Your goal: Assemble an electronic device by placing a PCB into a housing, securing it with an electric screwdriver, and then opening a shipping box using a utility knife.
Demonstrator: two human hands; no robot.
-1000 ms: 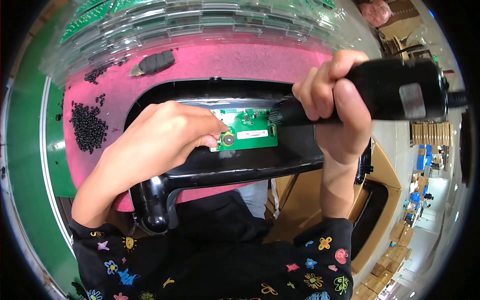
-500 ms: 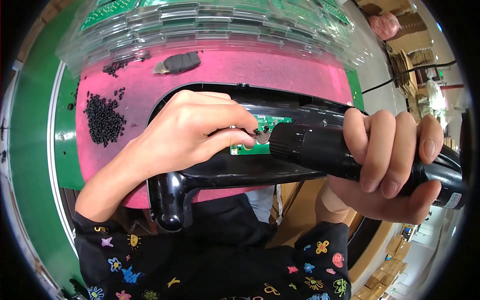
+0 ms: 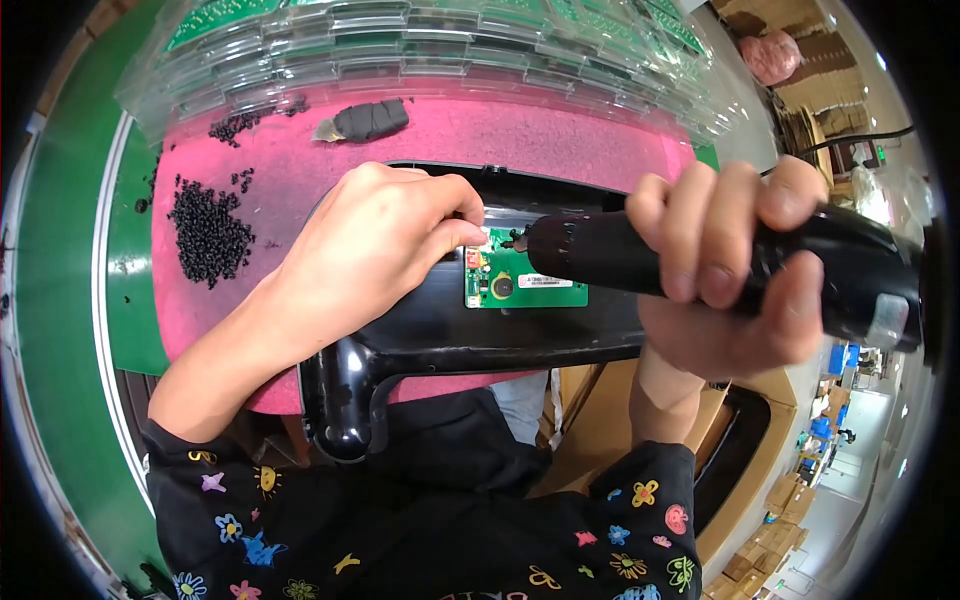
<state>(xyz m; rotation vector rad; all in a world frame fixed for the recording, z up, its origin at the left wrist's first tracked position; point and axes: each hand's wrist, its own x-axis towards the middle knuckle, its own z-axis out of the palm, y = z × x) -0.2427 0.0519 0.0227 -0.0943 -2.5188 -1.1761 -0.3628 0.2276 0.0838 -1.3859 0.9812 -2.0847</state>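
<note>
My right hand [image 3: 735, 260] is wrapped round a black electric screwdriver [image 3: 600, 250], held nearly level with its tip pointing left. Small dark screws [image 3: 514, 240] show at that tip, over the upper part of a green circuit board [image 3: 555, 297]. The board lies in a long black plastic housing [image 3: 440, 335] with a round-ended leg at its near left. My left hand [image 3: 370, 245] is closed in a pinch at the board's upper left corner, a little apart from the tip. What its fingertips hold, if anything, is hidden.
Left of the housing, a pile of small black screws [image 3: 210, 235] lies on the pink mat [image 3: 270, 190]. A dark wrapped tool [image 3: 370, 121] rests farther back. Stacked clear trays [image 3: 430, 60] with green boards line the far edge. An open cardboard box [image 3: 580, 425] stands below the table's near side.
The screwdriver has shifted up and slightly left in my right hand, uncovering more of the circuit board. My left fingertips have drawn left and up, away from the screwdriver's tip.
</note>
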